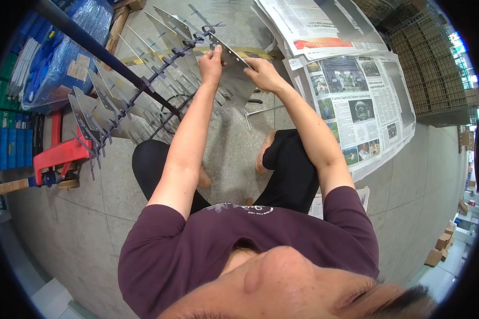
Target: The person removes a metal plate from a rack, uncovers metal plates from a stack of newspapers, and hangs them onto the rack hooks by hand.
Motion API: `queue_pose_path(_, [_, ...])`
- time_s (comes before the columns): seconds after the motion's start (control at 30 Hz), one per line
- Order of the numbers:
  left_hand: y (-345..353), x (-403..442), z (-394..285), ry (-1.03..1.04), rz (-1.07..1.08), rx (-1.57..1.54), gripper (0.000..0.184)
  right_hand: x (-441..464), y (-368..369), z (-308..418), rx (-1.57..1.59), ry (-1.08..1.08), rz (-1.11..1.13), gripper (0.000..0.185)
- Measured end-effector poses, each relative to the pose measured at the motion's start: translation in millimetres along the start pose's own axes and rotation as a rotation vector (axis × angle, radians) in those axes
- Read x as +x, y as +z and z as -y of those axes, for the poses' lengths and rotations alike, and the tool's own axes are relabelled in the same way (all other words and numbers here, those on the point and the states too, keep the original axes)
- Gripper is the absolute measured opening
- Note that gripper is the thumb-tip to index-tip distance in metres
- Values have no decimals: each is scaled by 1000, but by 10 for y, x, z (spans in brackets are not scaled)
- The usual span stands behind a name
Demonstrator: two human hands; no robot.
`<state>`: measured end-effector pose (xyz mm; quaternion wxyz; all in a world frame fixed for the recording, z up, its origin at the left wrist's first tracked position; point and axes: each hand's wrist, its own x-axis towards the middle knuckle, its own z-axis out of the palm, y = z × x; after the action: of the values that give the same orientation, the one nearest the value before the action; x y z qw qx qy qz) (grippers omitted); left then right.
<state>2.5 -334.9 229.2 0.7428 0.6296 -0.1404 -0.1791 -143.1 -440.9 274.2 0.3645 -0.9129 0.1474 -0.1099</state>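
Note:
A thin grey metal plate (238, 81) with small holes along its upper edge hangs down between my two hands. My left hand (211, 66) pinches the left part of that edge, close to the hooks of a dark rack (143, 86). Closed on the plate's right corner is my right hand (264, 74). Several similar metal plates (88, 112) hang along the rack's rows of hooks. Whether the held plate touches a hook I cannot tell. Below my right hand, a pair of dark-handled pliers (255, 101) and a metal T-shaped rod (248, 120) lie low down.
Newspapers (346, 101) cover a surface on my right, with wire mesh baskets (431, 69) beyond. To my left are a red pallet jack (63, 155), plastic-wrapped blue goods (85, 40) and blue crates (16, 148). The rack's dark pole (98, 45) slants across the upper left.

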Motion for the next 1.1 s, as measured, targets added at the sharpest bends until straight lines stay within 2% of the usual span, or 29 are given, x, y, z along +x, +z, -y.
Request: queue_pose_path(1.1, [7, 15, 36, -4, 8, -46, 39, -24, -16, 35, -27, 15, 2, 37])
